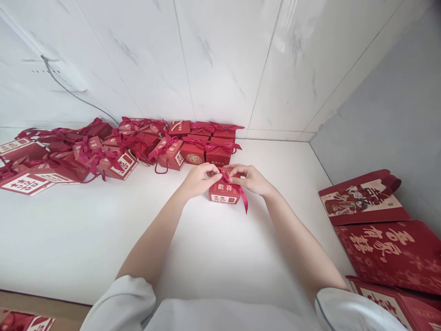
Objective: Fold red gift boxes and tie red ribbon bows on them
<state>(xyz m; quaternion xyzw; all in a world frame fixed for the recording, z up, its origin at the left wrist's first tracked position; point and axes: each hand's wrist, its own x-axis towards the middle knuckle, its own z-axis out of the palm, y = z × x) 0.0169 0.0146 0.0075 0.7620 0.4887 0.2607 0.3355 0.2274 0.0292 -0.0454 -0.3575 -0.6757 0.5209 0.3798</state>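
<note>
Left hand (202, 179) and right hand (252, 178) pinch the ribbon (244, 200) atop the small red box (225, 187), midway across the white tabletop (213, 257); its bow looks unfinished. Farther back and leftward, ribboned boxes (172, 151) appear mostly tied already. Red printed packages (386, 250) line the right side.

red box (223, 192), magenta ribbon (244, 197) on top

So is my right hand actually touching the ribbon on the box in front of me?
Touching. The head view shows the right hand with its fingertips pinching the ribbon on the box.
</note>
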